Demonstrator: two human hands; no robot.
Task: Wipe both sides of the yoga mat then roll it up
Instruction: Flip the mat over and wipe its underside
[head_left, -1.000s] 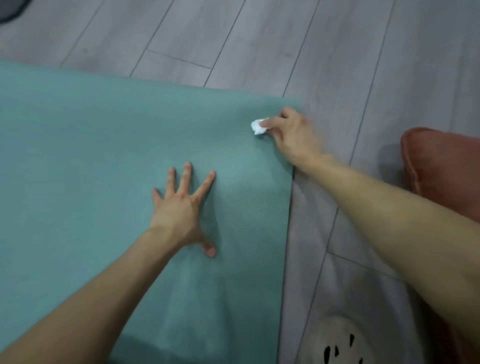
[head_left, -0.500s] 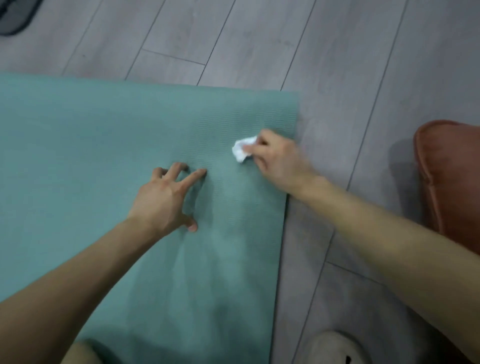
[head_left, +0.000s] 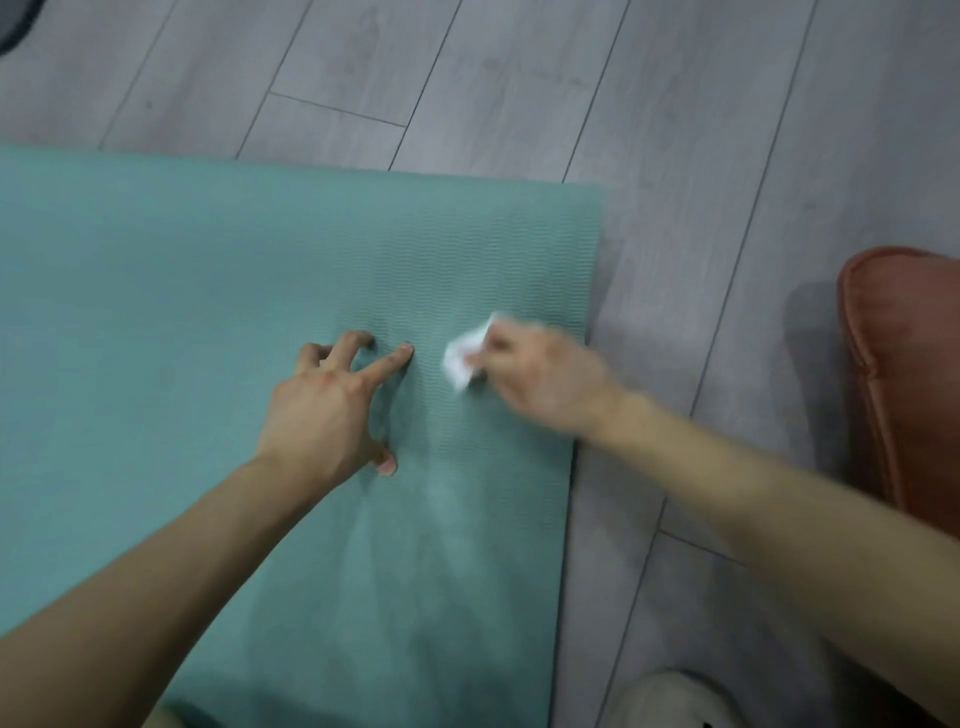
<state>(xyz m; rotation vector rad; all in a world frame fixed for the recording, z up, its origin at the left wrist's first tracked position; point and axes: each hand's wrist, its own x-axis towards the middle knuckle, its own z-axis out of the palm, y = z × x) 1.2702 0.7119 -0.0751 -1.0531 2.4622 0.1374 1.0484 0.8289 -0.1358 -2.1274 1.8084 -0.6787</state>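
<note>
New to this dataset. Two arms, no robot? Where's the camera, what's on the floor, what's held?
No machine here: a person works bare-handed, and the single camera sits on their head, looking forward and down. A flat teal textured yoga mat lies on a grey wood-plank floor. The left hand presses fingertips on the mat, holding nothing. The right hand, blurred, has a crumpled white wipe in its grip, against the mat. A rust-red cushion sits at the right edge, off the mat.
</note>
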